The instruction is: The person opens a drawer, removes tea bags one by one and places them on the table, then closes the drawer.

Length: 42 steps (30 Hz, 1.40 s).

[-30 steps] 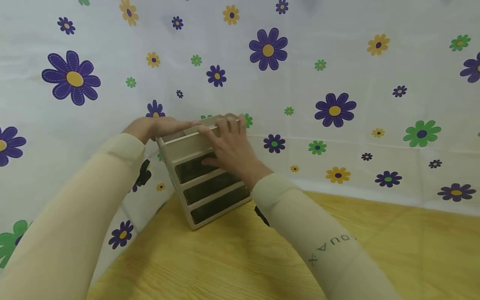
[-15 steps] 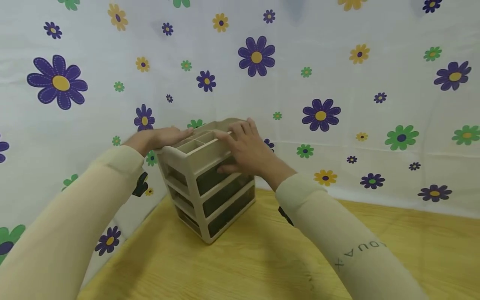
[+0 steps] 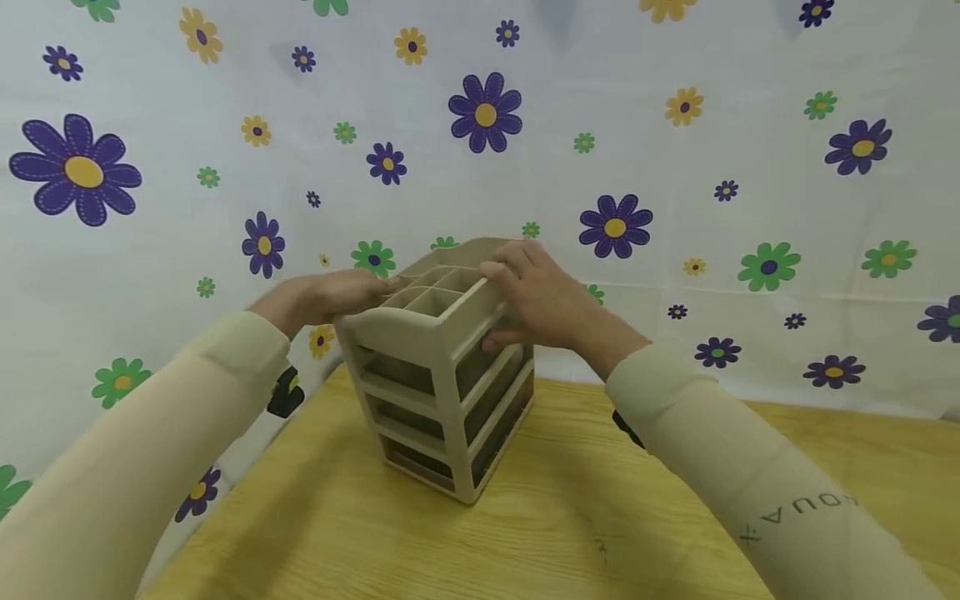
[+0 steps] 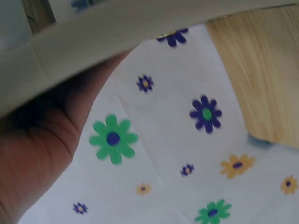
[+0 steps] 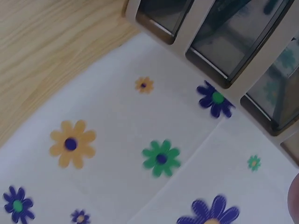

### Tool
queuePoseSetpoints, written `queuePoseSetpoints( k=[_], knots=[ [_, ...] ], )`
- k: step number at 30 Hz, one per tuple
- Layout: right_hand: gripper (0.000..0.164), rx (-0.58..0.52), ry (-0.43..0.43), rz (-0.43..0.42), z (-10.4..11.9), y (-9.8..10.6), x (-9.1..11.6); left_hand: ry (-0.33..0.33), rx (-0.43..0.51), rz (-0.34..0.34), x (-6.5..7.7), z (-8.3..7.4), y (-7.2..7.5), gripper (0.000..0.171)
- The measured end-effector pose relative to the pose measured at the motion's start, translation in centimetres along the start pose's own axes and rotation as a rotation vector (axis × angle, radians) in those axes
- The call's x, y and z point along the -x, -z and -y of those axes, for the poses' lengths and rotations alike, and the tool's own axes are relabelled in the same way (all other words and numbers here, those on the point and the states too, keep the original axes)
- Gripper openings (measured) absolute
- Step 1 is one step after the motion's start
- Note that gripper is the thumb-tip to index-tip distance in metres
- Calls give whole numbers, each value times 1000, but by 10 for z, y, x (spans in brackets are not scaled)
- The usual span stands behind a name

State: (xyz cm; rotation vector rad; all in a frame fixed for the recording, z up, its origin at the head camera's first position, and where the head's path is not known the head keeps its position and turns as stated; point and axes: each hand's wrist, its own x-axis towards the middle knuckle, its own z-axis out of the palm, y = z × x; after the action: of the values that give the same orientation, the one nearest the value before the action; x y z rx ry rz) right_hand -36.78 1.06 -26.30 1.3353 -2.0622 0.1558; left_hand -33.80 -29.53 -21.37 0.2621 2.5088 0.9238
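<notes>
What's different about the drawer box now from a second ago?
The drawer box turned: its front swung toward the right, so its left side shows much more. It also shifted right against the flowery cloth. The left hand and right hand moved along with it. Both stayed on its upper part; neither let go.

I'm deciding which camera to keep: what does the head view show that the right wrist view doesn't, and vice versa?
Only the head view shows the left hand, the sleeves and the unit's top compartments.

Only the right wrist view shows flowers in the unit's dark panels.

Both show the unit, table, flowered cloth and apparently the right hand, barely at the wrist view's edge.
</notes>
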Motion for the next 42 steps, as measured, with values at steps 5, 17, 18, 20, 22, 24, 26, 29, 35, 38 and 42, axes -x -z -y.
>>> queuePoseSetpoints(
  k=[5,17,18,20,22,24,26,29,35,38,42],
  knots=[
    [85,-57,67,-44,-28,19,37,-47,37,31,-14,-33,-26,49],
    [83,-70,115,-46,-60,47,92,-124,-12,28,-41,-79,-70,51],
    [83,-67,116,-49,-62,49,95,-129,-10,28,-43,-82,-73,51],
    [83,-61,118,-50,-66,52,102,-136,-12,23,-46,-87,-77,51],
    [83,-57,117,-49,-71,56,109,-128,-21,-4,-50,-94,-82,50],
    [84,-39,101,-40,-75,60,117,-103,-21,-38,-53,-103,-88,47],
    [86,-27,93,-25,-79,64,125,-75,-31,-71,-55,-112,-96,45],
    [87,-5,90,-10,-86,74,136,-51,-29,-109,-56,-128,-108,45],
    [97,91,98,60,-95,97,152,-39,0,-97,-55,-149,-128,50],
    [84,133,88,133,-96,112,150,-20,-13,-74,-54,-149,-128,51],
    [61,196,34,52,-91,137,140,-13,-61,-35,-57,-141,-120,59]
  ],
)
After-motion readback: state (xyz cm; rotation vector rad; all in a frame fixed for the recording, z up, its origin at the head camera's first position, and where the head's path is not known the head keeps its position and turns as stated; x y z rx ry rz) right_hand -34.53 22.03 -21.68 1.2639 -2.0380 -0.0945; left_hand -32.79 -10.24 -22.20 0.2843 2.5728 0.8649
